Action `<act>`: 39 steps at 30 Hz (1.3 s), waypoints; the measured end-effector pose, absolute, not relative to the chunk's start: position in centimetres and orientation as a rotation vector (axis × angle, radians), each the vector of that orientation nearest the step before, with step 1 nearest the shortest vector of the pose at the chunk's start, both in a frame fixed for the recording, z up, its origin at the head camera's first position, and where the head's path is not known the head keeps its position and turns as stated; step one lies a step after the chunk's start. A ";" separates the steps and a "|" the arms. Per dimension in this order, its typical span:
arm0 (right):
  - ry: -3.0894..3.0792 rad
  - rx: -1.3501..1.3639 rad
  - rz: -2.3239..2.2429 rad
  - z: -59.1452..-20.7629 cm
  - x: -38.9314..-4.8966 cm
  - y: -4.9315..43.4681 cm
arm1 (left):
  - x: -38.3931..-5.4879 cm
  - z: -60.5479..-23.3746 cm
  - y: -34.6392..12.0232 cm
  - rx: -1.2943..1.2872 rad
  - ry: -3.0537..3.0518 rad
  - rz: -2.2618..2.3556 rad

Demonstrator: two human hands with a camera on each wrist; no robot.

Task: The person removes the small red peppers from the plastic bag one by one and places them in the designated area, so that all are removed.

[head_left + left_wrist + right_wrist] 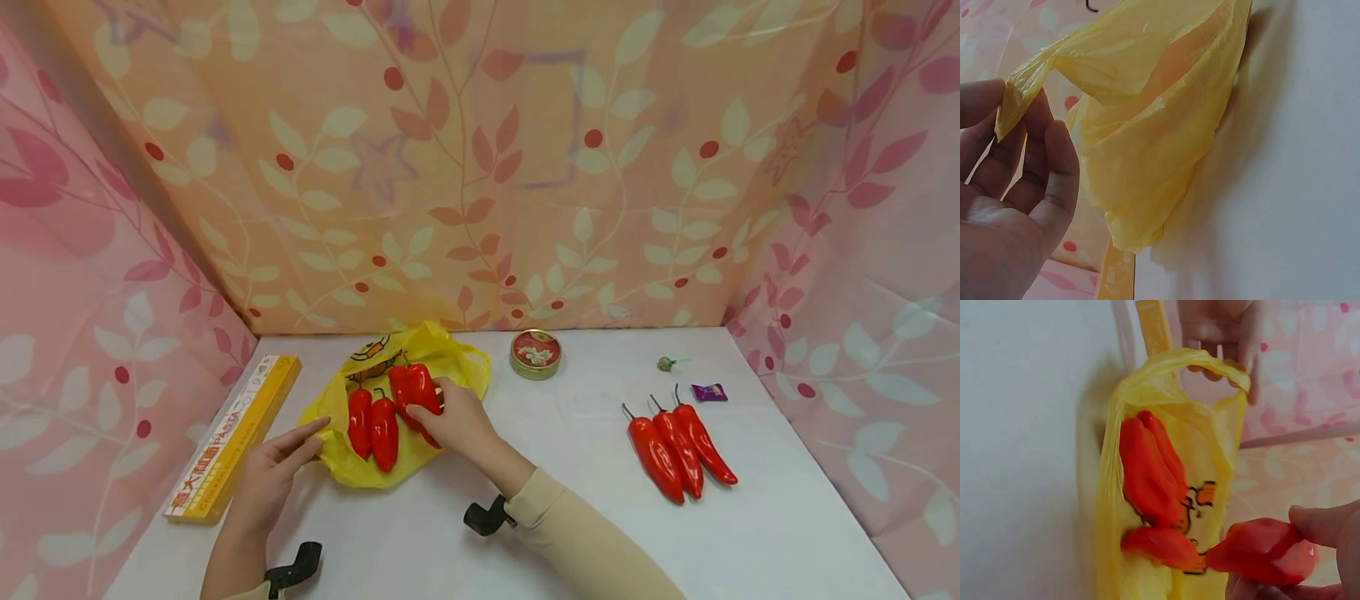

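Observation:
A yellow plastic bag [352, 471] lies at the left with its mouth spread. My left hand [273, 471] pinches its handle [1022, 94] between thumb and fingers, pulling that side up. In my right hand [457, 417] is a glossy red pepper [1263, 550], gripped over the bag's opening. Two red peppers [1147, 469] lie side by side inside, and another pepper [1163, 545] sits beside them, close to the held one. My right fingers partly cover the held pepper in the head view.
Three red peppers [678, 454] lie at the right, near a purple wrapped candy [709, 392] and a small green round thing on a stick [665, 363]. A round tin [536, 354] stands at the back. A yellow pasta box [232, 437] lies along the left.

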State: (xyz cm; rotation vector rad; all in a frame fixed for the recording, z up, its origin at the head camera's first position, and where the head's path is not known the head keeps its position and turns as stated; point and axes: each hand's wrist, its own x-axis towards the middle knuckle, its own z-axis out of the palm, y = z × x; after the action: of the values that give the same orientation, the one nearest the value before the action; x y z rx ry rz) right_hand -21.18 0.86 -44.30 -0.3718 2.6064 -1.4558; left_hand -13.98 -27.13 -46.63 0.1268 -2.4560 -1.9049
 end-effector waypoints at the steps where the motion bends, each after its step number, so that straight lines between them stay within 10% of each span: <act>1: 2.607 -0.371 -1.466 -44.1 -21.0 1.3 | -14.0 -46.6 -27.1 0.128 -2.457 -1.907; 39: 2.945 -0.142 -1.335 -42.6 -17.3 16.2 | -14.1 -46.9 -27.3 0.113 -2.425 -1.953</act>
State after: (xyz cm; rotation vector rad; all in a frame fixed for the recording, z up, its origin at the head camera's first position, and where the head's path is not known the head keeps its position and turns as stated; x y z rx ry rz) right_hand -17.31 16.24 -42.56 -0.1420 2.9445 -1.3346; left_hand -14.14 -27.34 -46.93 0.1131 -2.4248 -1.9527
